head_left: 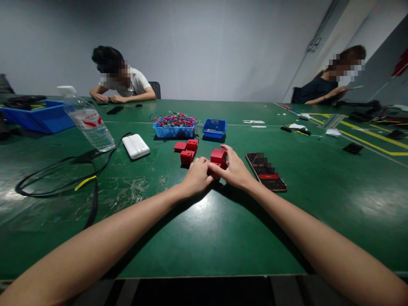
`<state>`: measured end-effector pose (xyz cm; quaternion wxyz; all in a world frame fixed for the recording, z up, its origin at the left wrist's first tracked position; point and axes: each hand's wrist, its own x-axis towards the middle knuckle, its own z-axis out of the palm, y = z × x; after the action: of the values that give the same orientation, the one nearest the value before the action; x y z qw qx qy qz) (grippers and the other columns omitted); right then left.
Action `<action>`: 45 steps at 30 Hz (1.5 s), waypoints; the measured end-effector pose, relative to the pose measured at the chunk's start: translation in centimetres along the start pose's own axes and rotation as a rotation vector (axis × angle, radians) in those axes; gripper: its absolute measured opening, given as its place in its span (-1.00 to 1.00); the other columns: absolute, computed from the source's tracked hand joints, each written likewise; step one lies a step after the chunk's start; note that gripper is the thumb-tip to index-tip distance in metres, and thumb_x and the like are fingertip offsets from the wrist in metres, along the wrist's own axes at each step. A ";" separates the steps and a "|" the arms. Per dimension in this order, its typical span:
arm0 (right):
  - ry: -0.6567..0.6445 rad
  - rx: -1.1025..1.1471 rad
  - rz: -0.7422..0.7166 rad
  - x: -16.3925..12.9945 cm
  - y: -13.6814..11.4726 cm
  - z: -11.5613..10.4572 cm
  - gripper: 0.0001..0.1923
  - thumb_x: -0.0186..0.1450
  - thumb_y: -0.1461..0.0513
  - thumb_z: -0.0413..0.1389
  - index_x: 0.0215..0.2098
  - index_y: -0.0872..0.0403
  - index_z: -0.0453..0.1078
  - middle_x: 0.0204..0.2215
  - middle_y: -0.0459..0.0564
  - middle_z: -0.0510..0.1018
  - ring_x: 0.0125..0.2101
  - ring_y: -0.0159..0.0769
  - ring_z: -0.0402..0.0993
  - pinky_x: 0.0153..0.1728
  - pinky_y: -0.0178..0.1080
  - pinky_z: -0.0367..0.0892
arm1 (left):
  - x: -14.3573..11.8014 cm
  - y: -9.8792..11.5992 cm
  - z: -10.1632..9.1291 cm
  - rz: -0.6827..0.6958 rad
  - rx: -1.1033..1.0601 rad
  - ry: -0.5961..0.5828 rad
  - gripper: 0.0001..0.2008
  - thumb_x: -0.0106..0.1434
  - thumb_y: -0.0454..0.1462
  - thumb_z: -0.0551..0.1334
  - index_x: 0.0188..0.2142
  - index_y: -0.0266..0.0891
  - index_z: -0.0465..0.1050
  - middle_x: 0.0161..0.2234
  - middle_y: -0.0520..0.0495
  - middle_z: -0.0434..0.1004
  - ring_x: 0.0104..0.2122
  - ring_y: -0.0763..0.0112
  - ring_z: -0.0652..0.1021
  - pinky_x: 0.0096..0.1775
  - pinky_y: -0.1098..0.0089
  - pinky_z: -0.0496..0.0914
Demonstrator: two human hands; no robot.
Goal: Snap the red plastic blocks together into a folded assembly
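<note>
A red block-like part with a rounded top is held between my two hands, just above or on the green table. My right hand grips it from the right, with the thumb across its near side. My left hand has its fingers curled in against the near left side of the part. The fingertips of that hand are partly hidden. Left of the hands lie several more red blocks, close together on the table.
Behind stand a blue bin of coloured wires and a smaller blue bin. A phone lies right; a white power bank, tilted bottle and black cable lie left. Two people sit across the table.
</note>
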<state>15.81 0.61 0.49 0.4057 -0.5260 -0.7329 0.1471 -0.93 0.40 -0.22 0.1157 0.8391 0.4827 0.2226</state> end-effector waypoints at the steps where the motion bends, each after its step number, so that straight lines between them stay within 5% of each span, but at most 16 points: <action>1: -0.026 -0.043 -0.041 -0.1 0.0 -0.1 -0.15 0.15 -0.13 0.20 0.25 0.11 0.13 0.02 0.25 0.45 -0.02 -0.02 0.44 -0.03 0.00 0.33 | 0.0 0.0 0.0 -0.010 0.006 -0.004 -0.74 0.25 -0.19 0.22 -0.13 -0.30 0.45 -0.13 -0.19 0.43 -0.10 0.14 0.43 -0.05 0.18 0.35; 8: -0.126 -0.200 -0.100 0.8 0.8 -1.7 -0.23 0.15 -0.16 0.18 0.18 0.07 0.25 -0.08 0.19 0.52 -0.08 -0.02 0.48 -0.05 0.00 0.36 | -0.3 0.6 -0.1 0.011 0.087 -0.027 -0.69 0.28 -0.13 0.20 -0.06 -0.27 0.40 -0.06 -0.19 0.42 -0.06 0.12 0.39 -0.04 0.15 0.33; 12: 0.039 -0.294 0.000 1.2 2.1 -1.9 -0.20 0.13 -0.17 0.19 0.18 0.10 0.24 -0.04 0.27 0.47 -0.04 0.09 0.46 -0.06 0.06 0.36 | -0.5 1.1 -0.3 0.064 0.168 -0.019 -0.65 0.32 -0.14 0.14 0.02 -0.27 0.36 -0.04 -0.22 0.41 -0.04 0.12 0.39 -0.01 0.14 0.32; 16: 0.210 -0.411 0.020 1.4 3.2 -2.1 -0.35 0.23 0.01 0.16 0.20 0.13 0.22 0.19 0.37 0.19 0.05 0.15 0.38 -0.02 0.10 0.33 | -0.4 1.2 -0.3 0.127 0.174 -0.022 -0.65 0.34 -0.15 0.11 0.01 -0.31 0.39 -0.04 -0.25 0.42 -0.05 0.11 0.40 0.00 0.14 0.33; 25: 0.199 -0.576 -0.103 1.6 2.1 -2.7 -0.72 0.29 0.23 0.02 -0.05 0.11 0.39 -0.04 0.26 0.37 -0.06 0.07 0.28 -0.09 0.05 0.28 | -0.3 1.4 -0.2 0.167 0.192 -0.012 -0.70 0.34 -0.17 0.10 -0.06 -0.29 0.45 -0.06 -0.23 0.44 -0.06 0.11 0.40 -0.01 0.13 0.33; 36: 0.054 -0.700 -0.025 1.7 2.1 -2.2 -0.61 0.31 0.22 0.00 0.08 0.18 0.34 0.05 0.26 0.42 0.04 0.06 0.28 -0.07 0.00 0.31 | -0.4 1.2 -0.2 0.183 0.224 -0.010 -0.71 0.35 -0.18 0.10 -0.08 -0.30 0.46 -0.07 -0.21 0.45 -0.07 0.13 0.41 -0.02 0.15 0.34; 42: -0.038 -0.699 0.080 1.9 3.7 -1.2 -0.33 0.32 0.22 0.01 0.32 0.40 0.02 0.35 0.40 0.04 0.34 0.10 -0.05 0.15 0.05 0.19 | -0.4 1.3 -0.3 0.169 0.251 -0.002 -0.71 0.34 -0.18 0.10 -0.08 -0.29 0.46 -0.07 -0.21 0.46 -0.08 0.13 0.42 -0.06 0.16 0.34; 45: -0.050 -0.749 -0.001 1.6 3.5 -1.1 -0.38 0.34 0.25 -0.01 0.31 0.39 0.06 0.37 0.40 -0.03 0.36 0.14 -0.10 0.20 0.14 0.09 | -0.5 1.3 -0.2 0.142 0.238 0.028 -0.71 0.34 -0.18 0.10 -0.07 -0.29 0.46 -0.08 -0.21 0.47 -0.08 0.13 0.42 -0.07 0.17 0.34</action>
<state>18.70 3.19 -0.40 0.1674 -0.6338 -0.7458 -0.1186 -0.26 -0.68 0.40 -0.0077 0.8757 0.4467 0.1832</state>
